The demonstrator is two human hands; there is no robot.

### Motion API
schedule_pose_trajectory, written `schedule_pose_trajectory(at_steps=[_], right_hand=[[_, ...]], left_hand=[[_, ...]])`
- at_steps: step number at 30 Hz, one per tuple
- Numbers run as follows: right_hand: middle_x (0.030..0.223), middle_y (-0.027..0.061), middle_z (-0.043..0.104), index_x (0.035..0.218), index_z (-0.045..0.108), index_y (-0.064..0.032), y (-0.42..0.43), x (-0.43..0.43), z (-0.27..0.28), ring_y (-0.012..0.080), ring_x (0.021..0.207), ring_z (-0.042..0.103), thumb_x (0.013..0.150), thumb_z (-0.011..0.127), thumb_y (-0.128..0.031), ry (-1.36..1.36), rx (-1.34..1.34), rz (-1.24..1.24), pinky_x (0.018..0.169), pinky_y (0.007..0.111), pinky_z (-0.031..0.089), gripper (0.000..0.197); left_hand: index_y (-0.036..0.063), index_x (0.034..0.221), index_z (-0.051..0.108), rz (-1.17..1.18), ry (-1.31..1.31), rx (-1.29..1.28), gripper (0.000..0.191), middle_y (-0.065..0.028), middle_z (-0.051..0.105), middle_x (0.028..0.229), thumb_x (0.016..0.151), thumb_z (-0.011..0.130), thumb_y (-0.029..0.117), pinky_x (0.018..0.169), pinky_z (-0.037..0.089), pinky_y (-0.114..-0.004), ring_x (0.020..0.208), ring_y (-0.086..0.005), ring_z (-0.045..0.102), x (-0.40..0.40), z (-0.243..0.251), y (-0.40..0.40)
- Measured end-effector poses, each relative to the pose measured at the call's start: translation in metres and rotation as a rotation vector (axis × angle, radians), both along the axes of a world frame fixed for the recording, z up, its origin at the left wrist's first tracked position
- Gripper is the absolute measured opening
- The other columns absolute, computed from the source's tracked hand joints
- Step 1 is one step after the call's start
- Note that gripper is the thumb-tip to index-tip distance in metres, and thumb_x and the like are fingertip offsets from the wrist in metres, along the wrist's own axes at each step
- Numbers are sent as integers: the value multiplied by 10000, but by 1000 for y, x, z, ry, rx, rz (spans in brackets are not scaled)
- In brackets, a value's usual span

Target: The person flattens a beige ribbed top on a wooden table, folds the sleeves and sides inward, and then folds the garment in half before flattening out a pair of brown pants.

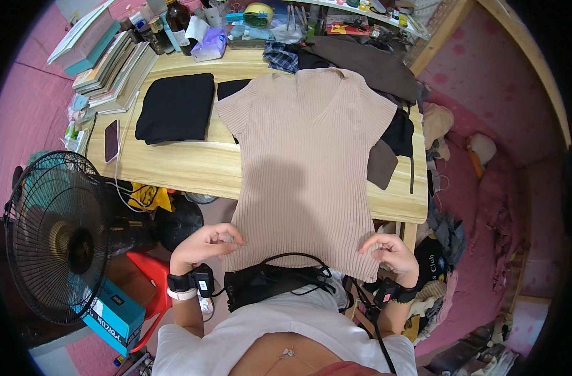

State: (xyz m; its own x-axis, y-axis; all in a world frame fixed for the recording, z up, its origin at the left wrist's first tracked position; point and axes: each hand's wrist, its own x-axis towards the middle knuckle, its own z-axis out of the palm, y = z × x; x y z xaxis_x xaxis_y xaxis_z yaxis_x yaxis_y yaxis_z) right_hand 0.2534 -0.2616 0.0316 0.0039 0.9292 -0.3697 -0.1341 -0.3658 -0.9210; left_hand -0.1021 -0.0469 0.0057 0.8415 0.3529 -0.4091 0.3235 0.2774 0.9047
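A beige ribbed short-sleeved V-neck top (304, 164) lies spread over the wooden table, collar away from me, its lower part hanging past the front edge towards my lap. My left hand (215, 240) pinches the side of the top near the hem at the left. At the right, my right hand (389, 251) pinches the opposite side near the hem. A folded black garment (175, 108) rests on the table left of the top. Another black cloth (232, 88) shows partly under the left sleeve. A dark grey-brown garment (361, 61) and black clothing (399, 134) lie behind and right of the top.
A phone (111, 141) and a white cable lie on the table (187, 164) at left. Stacked books (121, 70), bottles and a purple tissue pack (209, 43) line the back. A standing fan (60, 239) is near my left arm; clothes are heaped (448, 235) at the right.
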Motion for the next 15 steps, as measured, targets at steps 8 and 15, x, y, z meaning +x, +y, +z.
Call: schedule_pose_trajectory(at_steps=[8, 15], right_hand=[[1154, 185, 528, 1214, 414, 13, 91, 37, 12, 244, 981, 578, 877, 475, -105, 427, 395, -402, 764, 291, 522, 362], [1109, 113, 532, 1257, 369, -62, 137, 45, -30, 169, 932, 563, 854, 493, -96, -96, 409, -678, 795, 286, 465, 424]], left_hand=[[-4, 1226, 416, 558, -544, -378, 347, -120, 530, 1161, 911, 463, 133, 799, 465, -266, 981, -182, 552, 73, 36, 85], [44, 1308, 355, 699, -369, 104, 480, -125, 448, 1269, 893, 519, 222, 875, 430, -294, 1063, -198, 516, 115, -15, 97]])
